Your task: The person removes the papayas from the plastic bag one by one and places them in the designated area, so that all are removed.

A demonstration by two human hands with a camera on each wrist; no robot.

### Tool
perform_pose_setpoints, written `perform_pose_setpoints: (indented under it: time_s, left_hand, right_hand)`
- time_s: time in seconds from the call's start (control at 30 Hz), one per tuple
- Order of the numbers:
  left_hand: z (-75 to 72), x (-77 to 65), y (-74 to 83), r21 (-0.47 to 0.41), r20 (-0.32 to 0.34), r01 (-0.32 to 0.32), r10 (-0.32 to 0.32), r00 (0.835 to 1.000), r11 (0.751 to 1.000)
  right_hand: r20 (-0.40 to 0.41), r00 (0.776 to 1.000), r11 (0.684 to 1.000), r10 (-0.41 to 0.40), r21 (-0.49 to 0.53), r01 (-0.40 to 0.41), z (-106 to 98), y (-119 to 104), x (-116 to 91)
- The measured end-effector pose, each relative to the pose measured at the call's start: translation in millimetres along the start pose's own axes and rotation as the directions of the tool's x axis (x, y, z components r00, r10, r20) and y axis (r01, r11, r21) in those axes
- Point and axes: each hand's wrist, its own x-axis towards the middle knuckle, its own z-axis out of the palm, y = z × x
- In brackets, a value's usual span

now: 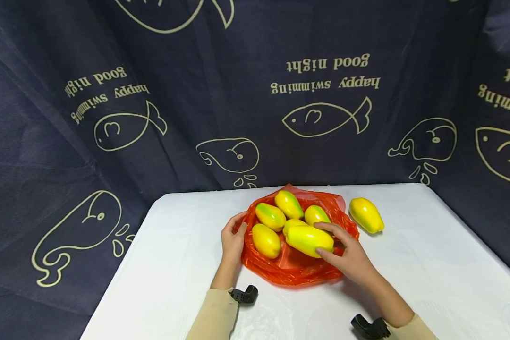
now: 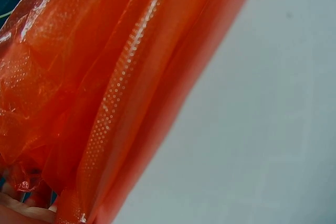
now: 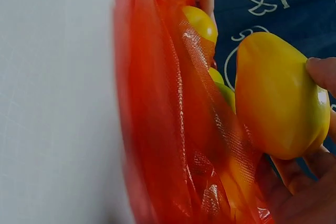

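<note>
A red plastic bag (image 1: pixel 295 278) lies with its mouth spread wide, and several yellow-green mangoes (image 1: pixel 267 241) sit inside it. My left hand (image 1: pixel 233 238) grips the bag's left rim, thumb on the inner side. In the left wrist view, the red film (image 2: pixel 131 77) covers most of that hand. Over the right part of the bag, my right hand (image 1: pixel 352 255) holds one mango (image 1: pixel 308 240) between thumb and fingers. The right wrist view shows this mango (image 3: pixel 278 98) up close, beside the bag's raised edge (image 3: pixel 168 103).
One more mango (image 1: pixel 367 215) lies on the white table (image 1: pixel 174 264), just right of the bag. A dark cloth (image 1: pixel 238 94) printed with fish and whales hangs behind the table and along its sides. Each wrist carries a small black camera (image 1: pixel 245 295).
</note>
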Motion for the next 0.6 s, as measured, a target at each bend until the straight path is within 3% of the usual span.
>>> perform_pose_setpoints:
  time_s: [0.6]
  left_hand:
    - [-2.2, 1.1, -2.0, 0.028, 0.012, 0.009, -0.009, 1.0, 1.0]
  right_hand:
    - [-0.153, 0.988, 1.0, -0.01, 0.004, 0.011, -12.1, 0.7, 3.0]
